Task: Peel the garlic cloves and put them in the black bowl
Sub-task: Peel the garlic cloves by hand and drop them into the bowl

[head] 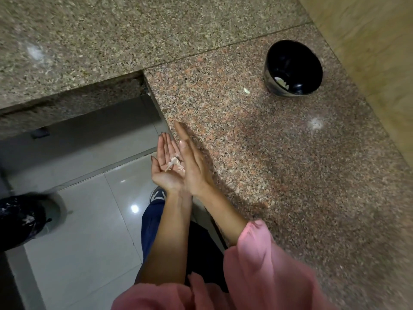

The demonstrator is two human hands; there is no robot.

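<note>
Skins (pixel 173 164), papery white garlic peelings, on left hand (pixel 164 173); right hand (pixel 193 166) best sweeps gently; both grips apart, flat.

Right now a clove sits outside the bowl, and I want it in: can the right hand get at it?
Probably yes: the right hand is open, and only bare counter lies between it and the clove beside the black bowl.
</note>
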